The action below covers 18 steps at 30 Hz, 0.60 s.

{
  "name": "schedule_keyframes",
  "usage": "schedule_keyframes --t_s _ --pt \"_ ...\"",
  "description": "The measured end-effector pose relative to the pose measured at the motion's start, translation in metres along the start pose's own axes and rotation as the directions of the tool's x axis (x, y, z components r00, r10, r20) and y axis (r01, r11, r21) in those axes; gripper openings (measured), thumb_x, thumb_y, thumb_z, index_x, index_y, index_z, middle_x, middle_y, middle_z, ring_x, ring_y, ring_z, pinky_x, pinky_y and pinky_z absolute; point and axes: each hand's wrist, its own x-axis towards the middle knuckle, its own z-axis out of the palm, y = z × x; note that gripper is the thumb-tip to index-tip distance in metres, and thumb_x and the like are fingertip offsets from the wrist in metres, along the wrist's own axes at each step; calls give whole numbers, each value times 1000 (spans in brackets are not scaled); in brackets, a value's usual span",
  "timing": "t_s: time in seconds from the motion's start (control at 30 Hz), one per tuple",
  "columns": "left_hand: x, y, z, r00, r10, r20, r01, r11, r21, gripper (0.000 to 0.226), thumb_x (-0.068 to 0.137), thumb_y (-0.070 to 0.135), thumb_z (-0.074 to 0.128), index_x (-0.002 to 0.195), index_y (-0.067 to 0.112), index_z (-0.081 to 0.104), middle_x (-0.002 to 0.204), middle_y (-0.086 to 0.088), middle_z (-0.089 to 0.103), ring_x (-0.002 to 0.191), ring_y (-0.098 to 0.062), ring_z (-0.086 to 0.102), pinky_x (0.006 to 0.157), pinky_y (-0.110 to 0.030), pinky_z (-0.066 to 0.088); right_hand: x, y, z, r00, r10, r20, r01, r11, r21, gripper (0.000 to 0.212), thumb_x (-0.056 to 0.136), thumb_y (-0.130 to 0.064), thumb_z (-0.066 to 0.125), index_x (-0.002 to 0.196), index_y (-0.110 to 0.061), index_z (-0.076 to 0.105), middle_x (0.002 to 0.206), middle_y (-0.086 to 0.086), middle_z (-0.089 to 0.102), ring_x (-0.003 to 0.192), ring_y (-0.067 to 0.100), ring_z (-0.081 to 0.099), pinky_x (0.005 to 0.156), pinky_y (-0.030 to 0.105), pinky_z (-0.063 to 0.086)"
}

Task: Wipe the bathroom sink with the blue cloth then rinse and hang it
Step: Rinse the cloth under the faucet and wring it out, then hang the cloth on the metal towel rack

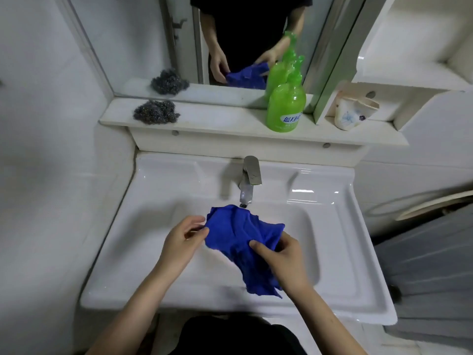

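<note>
Both hands (231, 247) hold the blue cloth (240, 234) between them over the sink (153, 201).

cloth (240, 231) over sink (340, 252), faucet (249, 180) behind.

One blue cloth (238, 226) gripped in left hand (183, 242) and right hand (279, 257); one sink (153, 201); one tap (252, 175); one bottle (285, 106); one scourer (156, 112); one cup (348, 114).
</note>
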Motion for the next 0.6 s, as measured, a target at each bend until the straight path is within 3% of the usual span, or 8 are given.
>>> schedule_keyframes --t_s 0.1,0.17,0.23,0.33,0.43,0.5,0.6 --pt "-12 6 -27 994 109 -12 -109 994 13 13 92 17 65 97 28 70 97 6 74 95 -17 69 91 -34 54 -28 -8 0 984 -5 -179 17 998 67 17 78 -11 79 78 -4 64 62 4 66 56 9 60 51 20 47" --pt "-26 5 -41 985 173 24 -173 985 22 13 94 17 62 96 28 69 95 8 74 96 -14 69 89 -30 53 -51 -8 -3 958 7 -287 36 989 145 16 79 -8 78 79 -3 63 57 -4 64 53 5 59 50 17 47" --pt "-42 -4 -49 972 220 82 -226 971 76 15 95 17 60 95 29 69 94 11 74 95 -8 68 86 -25 51 -77 -1 -6 919 55 -391 30 977 209 14 79 -9 78 80 -2 65 62 2 68 57 5 62 53 20 49" --pt "-64 -39 -50 963 185 195 -215 966 144 18 95 15 58 94 29 69 94 13 74 96 -5 68 85 -22 50 -119 24 -7 846 169 -506 -31 962 270 12 80 -14 78 79 -6 69 73 10 71 63 10 65 61 29 52" --pt "-88 -78 -44 935 123 334 -206 952 225 26 95 12 58 88 35 67 92 17 73 91 -1 68 80 -16 50 -162 54 -8 762 268 -589 -92 946 310 15 79 -14 79 78 -3 69 74 13 71 65 13 67 60 27 53" --pt "-102 -97 -37 895 92 437 -235 929 286 26 95 15 59 90 40 65 89 18 73 88 -1 68 79 -18 50 -188 73 -10 702 321 -635 -137 937 322 17 79 -14 79 77 -1 68 70 12 70 65 16 67 57 26 52" --pt "-115 -110 -20 812 74 579 -323 883 340 9 91 33 60 91 40 66 89 19 72 85 -4 67 80 -27 52 -223 98 -17 607 385 -696 -185 919 347 16 79 -15 79 79 -3 67 72 7 70 68 18 67 56 26 50"
